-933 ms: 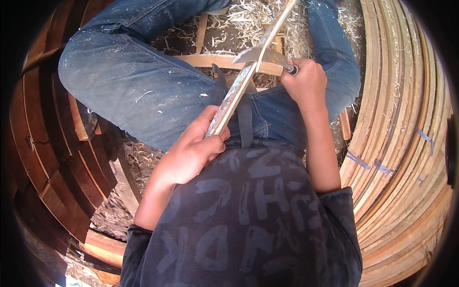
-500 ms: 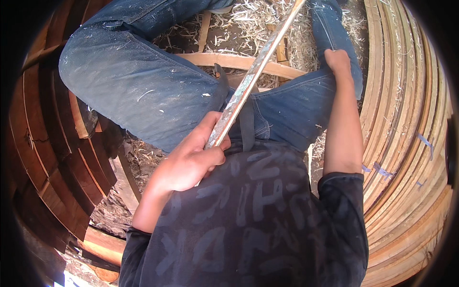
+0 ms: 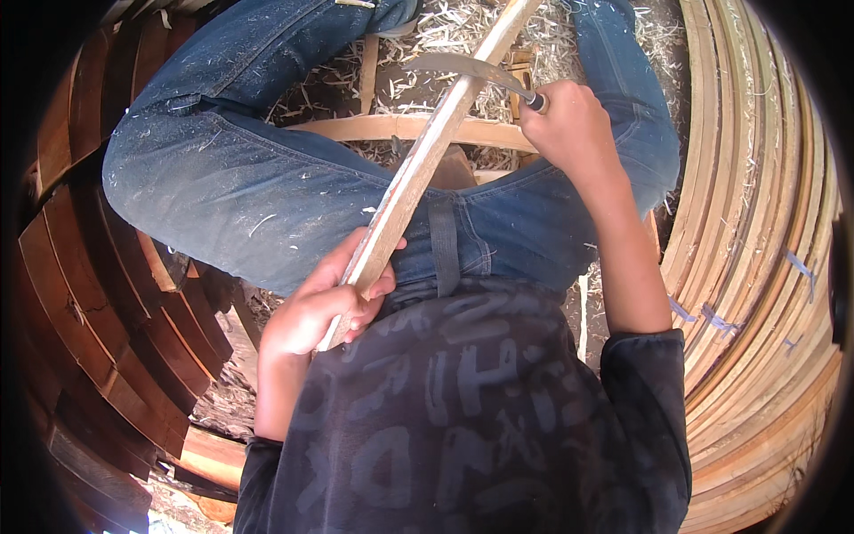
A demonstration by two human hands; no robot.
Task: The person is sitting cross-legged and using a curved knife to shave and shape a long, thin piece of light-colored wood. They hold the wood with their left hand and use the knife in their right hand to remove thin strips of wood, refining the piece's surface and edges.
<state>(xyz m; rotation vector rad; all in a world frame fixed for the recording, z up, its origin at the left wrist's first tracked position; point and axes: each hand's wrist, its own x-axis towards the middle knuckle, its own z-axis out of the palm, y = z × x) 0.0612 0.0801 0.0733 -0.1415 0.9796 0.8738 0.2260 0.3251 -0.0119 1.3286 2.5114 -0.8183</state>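
My left hand (image 3: 325, 303) is closed round the near end of a long wooden strip (image 3: 418, 173), close to my waist. The strip slants up and to the right, past my lap and out at the top of the picture. It has a pale face and a whitish edge. In my right hand (image 3: 569, 125) is the dark handle of a sickle-like curved knife (image 3: 471, 68). Its blade points left and crosses over the strip's far part. Whether blade and wood touch I cannot tell.
Beneath the strip a curved wooden slat (image 3: 356, 127) lies crosswise between my legs. Pale shavings (image 3: 445, 27) cover the ground ahead. Long bundled strips (image 3: 738, 222) with blue ties are stacked on my right, and dark reddish-brown boards (image 3: 98, 311) stand on my left.
The right hand has come inward from the right leg, and the curved knife now shows over the strip. My left hand has drawn the strip down and left, and its visible face has turned.
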